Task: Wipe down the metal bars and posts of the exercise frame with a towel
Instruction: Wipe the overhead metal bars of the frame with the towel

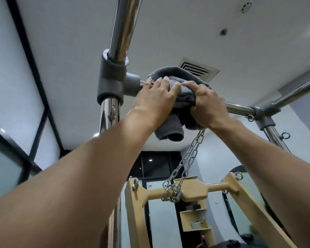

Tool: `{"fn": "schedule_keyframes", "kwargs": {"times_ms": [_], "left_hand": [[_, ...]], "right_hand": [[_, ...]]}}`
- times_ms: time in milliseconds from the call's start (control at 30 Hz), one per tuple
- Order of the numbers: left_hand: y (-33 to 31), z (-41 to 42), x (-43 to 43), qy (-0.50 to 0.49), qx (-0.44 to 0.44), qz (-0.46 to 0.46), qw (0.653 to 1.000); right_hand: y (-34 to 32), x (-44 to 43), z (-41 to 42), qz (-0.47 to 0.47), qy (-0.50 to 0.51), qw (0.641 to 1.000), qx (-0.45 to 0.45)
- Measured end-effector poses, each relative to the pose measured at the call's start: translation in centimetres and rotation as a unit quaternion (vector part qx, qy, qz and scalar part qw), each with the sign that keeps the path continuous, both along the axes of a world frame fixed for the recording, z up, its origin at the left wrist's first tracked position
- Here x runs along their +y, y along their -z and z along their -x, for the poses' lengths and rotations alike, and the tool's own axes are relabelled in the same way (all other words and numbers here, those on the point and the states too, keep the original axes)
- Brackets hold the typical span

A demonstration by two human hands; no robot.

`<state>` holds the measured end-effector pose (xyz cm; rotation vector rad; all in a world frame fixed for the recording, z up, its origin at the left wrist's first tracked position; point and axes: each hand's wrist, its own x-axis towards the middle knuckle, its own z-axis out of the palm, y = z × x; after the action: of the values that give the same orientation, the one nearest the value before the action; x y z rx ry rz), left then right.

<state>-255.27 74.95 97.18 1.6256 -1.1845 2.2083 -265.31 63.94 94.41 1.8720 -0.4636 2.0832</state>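
Observation:
A dark grey towel [179,78] is draped over the overhead chrome crossbar [240,108] of the exercise frame, just right of a grey corner joint [111,77]. My left hand [156,97] presses on the towel beside that joint. My right hand [208,106] grips the towel around the bar. One end of the towel hangs below both hands. The bar is hidden under the towel. A chrome post [109,119] runs down from the joint, and another chrome bar [123,25] runs up from it.
A steel chain [188,158] hangs from the crossbar down to a wooden push-through bar [195,190]. A second grey joint [263,111] with eye bolts sits at the right. A ceiling vent [199,70] is overhead. Glass panels line the left.

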Motion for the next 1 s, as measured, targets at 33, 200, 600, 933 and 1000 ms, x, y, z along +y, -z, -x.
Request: {"fn": "schedule_keyframes", "kwargs": {"times_ms": [33,200,600,933,1000], "left_hand": [[-0.4,0.4,0.1,-0.006,0.011,0.003,1.0],[-1.2,1.5,0.7,0.009,0.031,0.025,0.999],[-2.2,3.0,2.5,-0.063,0.04,0.007,0.997],[-2.1,0.0,2.2,-0.034,0.025,0.063,0.997],[-2.1,0.0,2.2,-0.022,0.03,0.067,0.997]], "right_hand": [[-0.8,0.0,0.2,-0.01,-0.008,1.0,-0.003],[-1.5,0.3,-0.4,0.013,-0.036,0.999,0.005],[-1.8,0.0,0.4,0.061,0.042,0.995,0.066],[-0.5,-1.6,-2.1,0.147,0.039,0.987,0.043],[-1.2,-2.2,-1.4,0.122,0.006,0.992,0.022]]}}
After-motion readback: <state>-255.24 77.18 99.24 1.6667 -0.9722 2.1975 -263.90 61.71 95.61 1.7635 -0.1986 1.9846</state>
